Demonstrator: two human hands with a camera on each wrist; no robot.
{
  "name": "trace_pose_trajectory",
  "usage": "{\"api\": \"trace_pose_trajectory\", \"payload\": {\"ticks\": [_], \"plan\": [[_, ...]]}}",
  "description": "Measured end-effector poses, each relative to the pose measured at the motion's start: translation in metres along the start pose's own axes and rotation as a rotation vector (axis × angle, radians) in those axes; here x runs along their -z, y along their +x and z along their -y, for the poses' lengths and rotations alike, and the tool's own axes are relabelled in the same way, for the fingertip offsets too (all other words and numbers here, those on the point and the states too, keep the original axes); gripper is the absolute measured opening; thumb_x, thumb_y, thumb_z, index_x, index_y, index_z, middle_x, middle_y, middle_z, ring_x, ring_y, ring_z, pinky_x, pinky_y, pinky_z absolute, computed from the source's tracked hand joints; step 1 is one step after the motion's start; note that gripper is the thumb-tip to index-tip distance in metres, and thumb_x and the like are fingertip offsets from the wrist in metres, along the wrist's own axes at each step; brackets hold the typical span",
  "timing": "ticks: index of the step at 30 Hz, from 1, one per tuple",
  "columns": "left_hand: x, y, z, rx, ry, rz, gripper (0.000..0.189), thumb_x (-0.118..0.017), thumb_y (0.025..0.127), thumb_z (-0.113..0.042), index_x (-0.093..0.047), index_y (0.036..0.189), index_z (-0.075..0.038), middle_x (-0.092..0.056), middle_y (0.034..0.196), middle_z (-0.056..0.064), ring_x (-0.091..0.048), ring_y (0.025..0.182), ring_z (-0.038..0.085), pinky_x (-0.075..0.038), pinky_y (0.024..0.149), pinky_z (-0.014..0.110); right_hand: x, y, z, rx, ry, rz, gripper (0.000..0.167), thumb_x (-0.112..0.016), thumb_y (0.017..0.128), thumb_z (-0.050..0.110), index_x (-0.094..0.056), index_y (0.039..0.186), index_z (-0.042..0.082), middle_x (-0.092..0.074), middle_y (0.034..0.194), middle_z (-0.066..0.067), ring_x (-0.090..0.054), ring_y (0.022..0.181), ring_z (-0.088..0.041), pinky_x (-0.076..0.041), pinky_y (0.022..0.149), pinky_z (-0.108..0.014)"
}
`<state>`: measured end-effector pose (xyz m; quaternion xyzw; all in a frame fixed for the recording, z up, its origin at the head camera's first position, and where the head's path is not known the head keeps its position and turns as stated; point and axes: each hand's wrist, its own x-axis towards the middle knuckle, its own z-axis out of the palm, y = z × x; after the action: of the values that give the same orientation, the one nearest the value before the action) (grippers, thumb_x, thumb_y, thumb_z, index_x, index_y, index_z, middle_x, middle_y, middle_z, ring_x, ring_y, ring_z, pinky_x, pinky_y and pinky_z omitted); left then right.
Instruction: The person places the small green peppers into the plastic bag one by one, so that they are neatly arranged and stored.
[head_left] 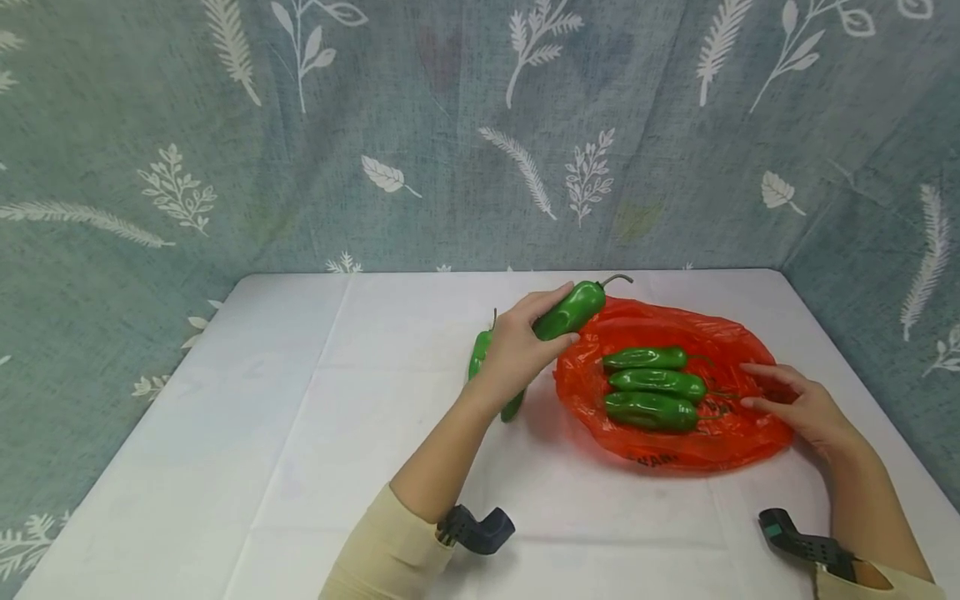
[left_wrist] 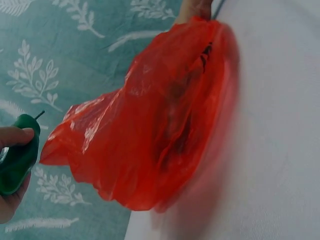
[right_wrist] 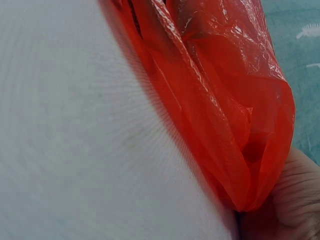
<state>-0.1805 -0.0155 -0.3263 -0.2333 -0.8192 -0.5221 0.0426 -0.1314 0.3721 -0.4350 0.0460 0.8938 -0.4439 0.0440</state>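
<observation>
White table [head_left: 300,467] carries a red bag [head_left: 720,450] — and at least 1 pepper [head_left: 478,357].

Printing shows on the crumpled, glossy, thin red plastic bag [head_left: 720,457]. In the head view, a short run of black capital letters [head_left: 652,459] lies along its near side, creased and blurred; an A seems to stand among them, but the word cannot be read. A second patch of black print [head_left: 716,406], inside the bag toward its right end, is likewise illegible. The left wrist view shows bent black strokes [left_wrist: 205,57] on the bag, unreadable too.
</observation>
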Motion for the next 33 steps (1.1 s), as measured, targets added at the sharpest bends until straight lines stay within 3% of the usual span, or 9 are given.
{"api": "trace_pose_trajectory", "payload": {"ticks": [3, 6, 8, 10, 14, 17, 22, 28, 33], "plan": [[-0.006, 0.002, -0.004, -0.03, -0.001, 0.027, 0.059, -0.071, 0.083, -0.01, -0.05, 0.138, -0.016, -0.057, 0.13, 0.004, -0.056, 0.108, 0.018, -0.052, 0.086, 0.027, -0.001, 0.0, 0.0, 0.013, 0.001, -0.005, 0.059, -0.066, 0.088, 0.033, -0.046, 0.141, 0.015, -0.034, 0.135, -0.018, -0.031, 0.121, -0.039, -0.04, 0.071, -0.006], [-0.012, 0.004, -0.007, -0.041, 0.004, 0.046, 0.06, -0.071, 0.083, -0.009, -0.05, 0.139, -0.016, -0.057, 0.131, 0.004, -0.056, 0.107, 0.018, -0.051, 0.084, 0.024, -0.002, -0.001, -0.001, 0.031, 0.002, -0.011, 0.058, -0.067, 0.088, 0.032, -0.047, 0.139, 0.014, -0.041, 0.127, -0.003, -0.036, 0.114, -0.023, -0.041, 0.072, -0.004], [-0.017, 0.007, -0.009, -0.055, 0.014, 0.057, 0.06, -0.071, 0.083, -0.009, -0.049, 0.139, -0.014, -0.056, 0.132, 0.004, -0.056, 0.107, 0.017, -0.05, 0.084, 0.023, -0.002, -0.001, -0.001, 0.038, -0.002, -0.011, 0.057, -0.067, 0.088, 0.031, -0.048, 0.138, 0.012, -0.041, 0.124, 0.005, -0.036, 0.111, -0.019, -0.041, 0.073, -0.004], [-0.022, 0.01, -0.011, -0.081, 0.043, 0.069, 0.06, -0.071, 0.084, -0.01, -0.049, 0.139, -0.013, -0.056, 0.133, 0.005, -0.056, 0.109, 0.018, -0.049, 0.085, 0.021, -0.002, -0.002, -0.001, 0.032, 0.002, -0.008, 0.058, -0.067, 0.088, 0.032, -0.048, 0.139, 0.013, -0.041, 0.125, 0.004, -0.036, 0.113, -0.024, -0.041, 0.072, -0.004], [-0.031, 0.016, -0.019, -0.131, 0.119, 0.09, 0.06, -0.071, 0.084, -0.013, -0.048, 0.139, -0.014, -0.057, 0.133, 0.004, -0.053, 0.114, 0.018, -0.046, 0.091, 0.02, -0.002, -0.002, 0.001, 0.022, 0.012, 0.0, 0.059, -0.066, 0.088, 0.032, -0.046, 0.14, 0.013, -0.036, 0.133, -0.016, -0.03, 0.119, -0.042, -0.04, 0.071, -0.004], [-0.039, 0.02, -0.023, -0.141, 0.146, 0.104, 0.06, -0.071, 0.085, -0.015, -0.048, 0.14, -0.016, -0.056, 0.129, 0.004, -0.052, 0.114, 0.017, -0.044, 0.091, 0.018, -0.001, -0.001, 0.002, 0.017, 0.008, 0.001, 0.06, -0.066, 0.088, 0.032, -0.045, 0.141, 0.012, -0.031, 0.136, -0.023, -0.028, 0.122, -0.045, -0.039, 0.071, -0.003], [-0.054, 0.026, -0.026, -0.15, 0.155, 0.104, 0.06, -0.071, 0.085, -0.017, -0.047, 0.141, -0.017, -0.05, 0.122, 0.004, -0.051, 0.11, 0.013, -0.041, 0.087, 0.011, -0.001, 0.0, 0.002, 0.009, 0.004, 0.002, 0.06, -0.066, 0.088, 0.034, -0.045, 0.141, 0.013, -0.035, 0.133, -0.018, -0.029, 0.121, -0.044, -0.039, 0.072, -0.005], [-0.072, 0.032, -0.028, -0.178, 0.242, 0.122, 0.058, -0.072, 0.085, -0.021, -0.05, 0.138, -0.017, -0.055, 0.121, 0.0, -0.054, 0.11, 0.009, -0.04, 0.086, 0.008, 0.0, 0.0, 0.001, 0.008, -0.039, 0.002, 0.061, -0.065, 0.088, 0.035, -0.044, 0.141, 0.013, -0.034, 0.135, -0.022, -0.029, 0.123, -0.045, -0.044, 0.074, -0.012], [-0.086, 0.035, -0.028, -0.178, 0.323, 0.159, 0.056, -0.074, 0.083, -0.025, -0.055, 0.135, -0.019, -0.061, 0.126, -0.004, -0.053, 0.113, 0.01, -0.042, 0.087, 0.011, 0.0, 0.0, -0.001, 0.015, -0.026, -0.004, 0.06, -0.066, 0.088, 0.035, -0.046, 0.14, 0.015, -0.041, 0.126, -0.005, -0.031, 0.121, -0.042, -0.039, 0.071, -0.005]]}}
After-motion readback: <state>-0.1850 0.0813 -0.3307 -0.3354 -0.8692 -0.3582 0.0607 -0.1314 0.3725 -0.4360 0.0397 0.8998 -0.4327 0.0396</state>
